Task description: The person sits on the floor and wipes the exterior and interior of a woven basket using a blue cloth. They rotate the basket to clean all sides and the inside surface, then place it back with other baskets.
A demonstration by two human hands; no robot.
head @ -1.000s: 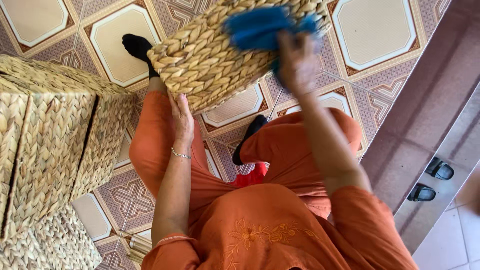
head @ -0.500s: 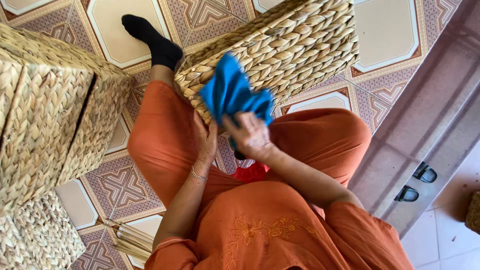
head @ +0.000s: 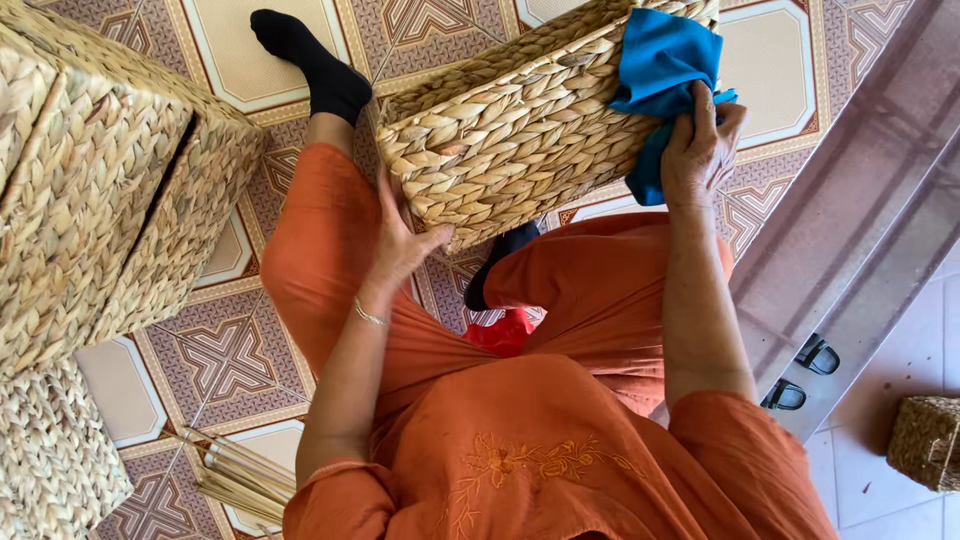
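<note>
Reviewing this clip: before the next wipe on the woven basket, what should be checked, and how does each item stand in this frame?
1. Left hand braces the woven basket at its lower corner: ok.
2. Right hand presses the blue cloth against the basket's side: ok.
3. Basket is supported over the lap, tilted, above the patterned tile floor: ok.
4. Stacked woven boxes on the person's left sit apart from the basket: ok.
5. Red item between the legs lies apart from both hands: ok.
6. Basket's inside and far side are free of dirt: cannot tell, hidden.
</note>
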